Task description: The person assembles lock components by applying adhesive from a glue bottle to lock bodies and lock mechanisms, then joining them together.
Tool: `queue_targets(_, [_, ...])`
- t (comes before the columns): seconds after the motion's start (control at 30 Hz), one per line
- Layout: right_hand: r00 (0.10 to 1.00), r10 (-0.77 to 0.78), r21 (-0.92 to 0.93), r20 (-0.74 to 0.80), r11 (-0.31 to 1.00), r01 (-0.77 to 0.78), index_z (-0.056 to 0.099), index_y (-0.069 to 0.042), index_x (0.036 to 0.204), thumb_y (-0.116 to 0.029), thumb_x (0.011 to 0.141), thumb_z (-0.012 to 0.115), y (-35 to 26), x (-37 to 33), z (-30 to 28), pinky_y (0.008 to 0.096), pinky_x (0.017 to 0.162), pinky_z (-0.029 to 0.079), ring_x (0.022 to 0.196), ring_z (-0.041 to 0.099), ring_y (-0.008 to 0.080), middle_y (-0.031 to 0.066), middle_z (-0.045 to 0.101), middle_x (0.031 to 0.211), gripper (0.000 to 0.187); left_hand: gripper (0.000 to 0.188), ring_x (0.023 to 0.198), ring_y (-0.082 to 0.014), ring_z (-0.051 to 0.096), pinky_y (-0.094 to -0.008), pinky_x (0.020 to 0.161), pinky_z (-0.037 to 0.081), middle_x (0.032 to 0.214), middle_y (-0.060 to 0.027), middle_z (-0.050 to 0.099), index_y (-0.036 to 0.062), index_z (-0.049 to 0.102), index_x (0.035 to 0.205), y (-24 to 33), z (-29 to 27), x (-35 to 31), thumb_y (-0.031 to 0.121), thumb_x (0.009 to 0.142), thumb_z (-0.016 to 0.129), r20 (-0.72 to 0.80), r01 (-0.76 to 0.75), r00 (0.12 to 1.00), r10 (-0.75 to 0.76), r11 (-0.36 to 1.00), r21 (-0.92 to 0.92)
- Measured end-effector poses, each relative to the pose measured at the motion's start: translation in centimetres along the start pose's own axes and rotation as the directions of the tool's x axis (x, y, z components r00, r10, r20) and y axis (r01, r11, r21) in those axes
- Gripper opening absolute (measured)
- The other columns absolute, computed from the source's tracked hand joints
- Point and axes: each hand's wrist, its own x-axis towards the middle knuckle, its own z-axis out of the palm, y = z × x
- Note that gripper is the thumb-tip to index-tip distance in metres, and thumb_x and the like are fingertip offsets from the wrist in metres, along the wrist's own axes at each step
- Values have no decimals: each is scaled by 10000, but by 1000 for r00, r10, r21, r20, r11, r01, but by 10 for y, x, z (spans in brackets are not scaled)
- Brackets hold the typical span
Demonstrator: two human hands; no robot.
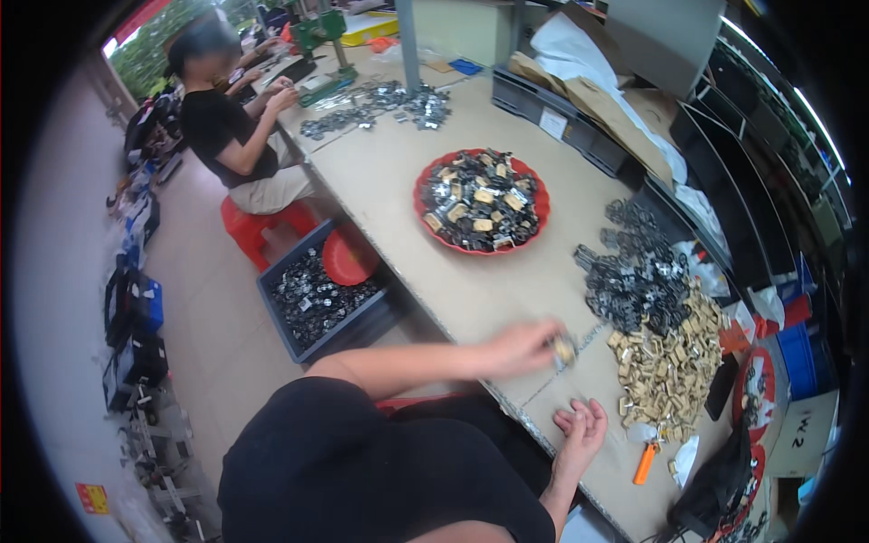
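Note:
My left hand [525, 349] reaches across the table edge, its fingers closed on a small tan-and-silver metal part [564, 349], blurred by motion. Nearer to me, my right hand [582, 433] is held over the table front with loosely bent fingers apart and nothing seen in them. To its right spreads a heap of small tan block-like parts [668, 371]. Behind that lies a pile of black and silver metal parts [638, 282]. Farther off, a red scalloped dish [545, 204] is heaped with mixed black, silver and tan pieces.
An orange-handled tool [644, 463] lies by the tan heap. A grey crate [274, 317] of dark parts, with a red bowl [348, 257] in it, stands beside the table. A co-worker [226, 136] sits far left near silver parts [425, 107]. A grey bin [579, 128] lines the back.

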Motion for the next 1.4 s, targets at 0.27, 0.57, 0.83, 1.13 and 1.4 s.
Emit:
queue_targets(0.27, [999, 8, 10, 47, 1000, -9, 399, 31, 1073, -13, 822, 489, 7, 0, 1, 259, 646, 489, 707, 566, 146, 114, 518, 906, 270, 303, 816, -293, 516, -401, 702, 412, 846, -135, 550, 33, 526, 976, -48, -154, 53, 108, 687, 579, -433, 69, 722, 540, 566, 821])
queue_targets(0.57, [999, 23, 84, 40, 996, -26, 420, 38, 1048, -27, 830, 491, 5, 2, 2, 238, 641, 486, 712, 568, 130, 92, 520, 874, 238, 210, 832, -305, 536, -377, 745, 412, 854, -135, 585, 56, 590, 913, -75, -194, 96, 218, 789, 539, -533, 399, 842, -82, 759, 514])
queue_targets(0.83, [998, 7, 130, 63, 991, -15, 436, 38, 1023, -54, 838, 478, 0, 0, -2, 233, 597, 480, 676, 565, 125, 110, 545, 856, 210, 196, 818, -227, 547, -320, 683, 458, 866, -86, 553, 72, 569, 907, -7, -5, 82, 79, 714, 606, 30, -477, 862, 506, 789, 386])
queue_targets(1.13, [904, -146, -72, -403, 989, 127, 439, 18, 1014, -22, 802, 520, -16, -16, -42, 208, 569, 426, 653, 498, 92, 55, 507, 832, 231, 255, 826, -267, 508, -353, 702, 436, 868, -87, 507, 46, 554, 911, 13, 78, 101, 146, 691, 636, 167, -402, 915, 367, 849, 343])
queue_targets(1.4, [732, -572, -727, -369, 669, 156, 404, 16, 1115, -58, 724, 619, -15, 11, -79, 273, 721, 393, 921, 484, 171, 122, 461, 1084, 452, 219, 825, -253, 488, -352, 698, 429, 837, -80, 518, 62, 551, 850, 8, 84, 99, 132, 665, 644, 206, -448, 894, 398, 810, 378])
